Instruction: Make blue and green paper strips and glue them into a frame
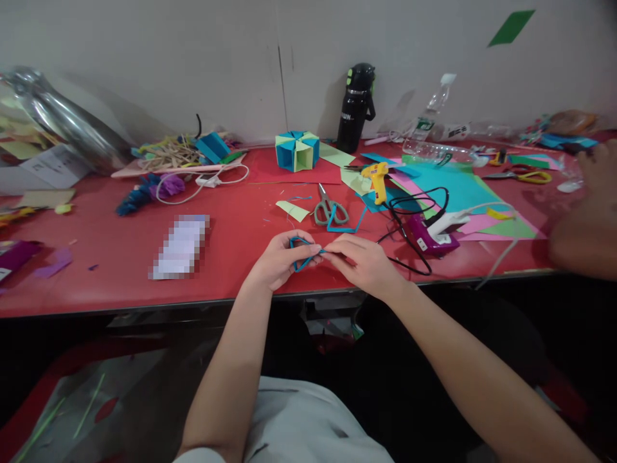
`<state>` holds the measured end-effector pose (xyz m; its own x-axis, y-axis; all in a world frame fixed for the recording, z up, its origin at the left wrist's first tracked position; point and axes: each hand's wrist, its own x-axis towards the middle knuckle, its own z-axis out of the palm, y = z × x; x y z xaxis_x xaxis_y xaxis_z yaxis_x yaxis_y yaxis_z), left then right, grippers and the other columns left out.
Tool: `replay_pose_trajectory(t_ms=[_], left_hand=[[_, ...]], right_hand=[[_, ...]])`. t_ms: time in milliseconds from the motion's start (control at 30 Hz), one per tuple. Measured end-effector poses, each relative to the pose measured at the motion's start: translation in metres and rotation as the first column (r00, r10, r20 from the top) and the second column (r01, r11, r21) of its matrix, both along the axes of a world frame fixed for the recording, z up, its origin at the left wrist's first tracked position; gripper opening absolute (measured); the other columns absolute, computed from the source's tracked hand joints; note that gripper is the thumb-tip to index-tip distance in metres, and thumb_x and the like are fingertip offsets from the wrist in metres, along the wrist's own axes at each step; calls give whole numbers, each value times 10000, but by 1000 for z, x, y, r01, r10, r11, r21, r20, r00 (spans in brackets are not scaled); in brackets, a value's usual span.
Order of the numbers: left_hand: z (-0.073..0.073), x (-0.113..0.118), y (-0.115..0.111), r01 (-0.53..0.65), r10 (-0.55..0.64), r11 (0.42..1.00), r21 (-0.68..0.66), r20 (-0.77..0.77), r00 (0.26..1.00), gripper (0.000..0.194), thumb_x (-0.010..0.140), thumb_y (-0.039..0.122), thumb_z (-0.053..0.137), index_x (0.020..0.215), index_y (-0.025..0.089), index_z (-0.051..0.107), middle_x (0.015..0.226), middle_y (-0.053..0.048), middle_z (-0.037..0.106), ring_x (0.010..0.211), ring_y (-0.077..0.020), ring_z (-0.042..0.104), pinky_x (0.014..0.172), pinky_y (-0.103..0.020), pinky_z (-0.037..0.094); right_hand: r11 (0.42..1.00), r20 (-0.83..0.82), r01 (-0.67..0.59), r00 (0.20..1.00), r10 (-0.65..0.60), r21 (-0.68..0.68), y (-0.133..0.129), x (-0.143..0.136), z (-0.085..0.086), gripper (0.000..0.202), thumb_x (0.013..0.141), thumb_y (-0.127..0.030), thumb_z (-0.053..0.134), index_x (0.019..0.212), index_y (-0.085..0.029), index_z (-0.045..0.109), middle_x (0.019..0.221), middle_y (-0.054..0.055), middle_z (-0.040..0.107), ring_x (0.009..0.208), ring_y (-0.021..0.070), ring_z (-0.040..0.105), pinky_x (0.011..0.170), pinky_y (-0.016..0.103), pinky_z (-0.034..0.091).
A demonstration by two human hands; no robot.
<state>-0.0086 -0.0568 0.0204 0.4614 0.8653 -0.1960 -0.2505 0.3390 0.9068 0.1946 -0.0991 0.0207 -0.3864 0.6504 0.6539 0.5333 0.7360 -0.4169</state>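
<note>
Near the table's front edge, a folded blue paper strip point(302, 265) is bent into an angular loop between my hands. My left hand point(284, 260) is closed around the loop, its thumb pressing near the strip's end. My right hand point(361, 260) pinches the end on the right side; its fingertips nearly meet those of the left. Just beyond lie grey-handled scissors point(330, 209), with another bent blue paper strip point(359, 222) against their handles. A pale yellow paper piece point(292, 210) sits left of the scissors.
A yellow glue gun point(378, 180) lies at right, its black cable running by a purple power strip point(431, 238). Behind stand a blue-and-yellow paper box point(297, 152) and a black bottle point(355, 106). A blurred phone-like object point(180, 247) lies left. Another person's arm point(585, 218) rests at far right.
</note>
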Motion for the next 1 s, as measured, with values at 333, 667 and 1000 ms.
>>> replay_pose_trajectory(t_ms=[333, 667, 1000], left_hand=[[0, 7, 0, -186, 180, 980, 66, 79, 980, 317, 777, 281, 838, 1034, 166, 694, 901, -55, 776, 814, -185, 769, 746, -297, 633], [-12, 1, 4, -298, 518, 737, 607, -223, 826, 201, 808, 294, 768, 968, 174, 789, 927, -65, 806, 878, -210, 765, 833, -330, 627], [-6, 6, -2, -322, 563, 738, 592, -279, 778, 176, 823, 251, 712, 961, 175, 792, 784, -32, 786, 742, -174, 738, 703, -267, 592]], right_hand=[[985, -20, 93, 996, -91, 143, 3, 4, -1, 95, 979, -149, 584, 976, -187, 671, 889, 73, 723, 819, 184, 677, 793, 311, 561], [980, 115, 48, 991, -71, 194, 2, 1, -3, 130, 992, -160, 568, 928, -164, 681, 837, 75, 713, 781, 181, 661, 748, 306, 549], [988, 272, 6, 961, -49, 156, -1, -6, 0, 227, 1027, -166, 496, 912, -167, 692, 832, 79, 702, 789, 190, 627, 765, 325, 519]])
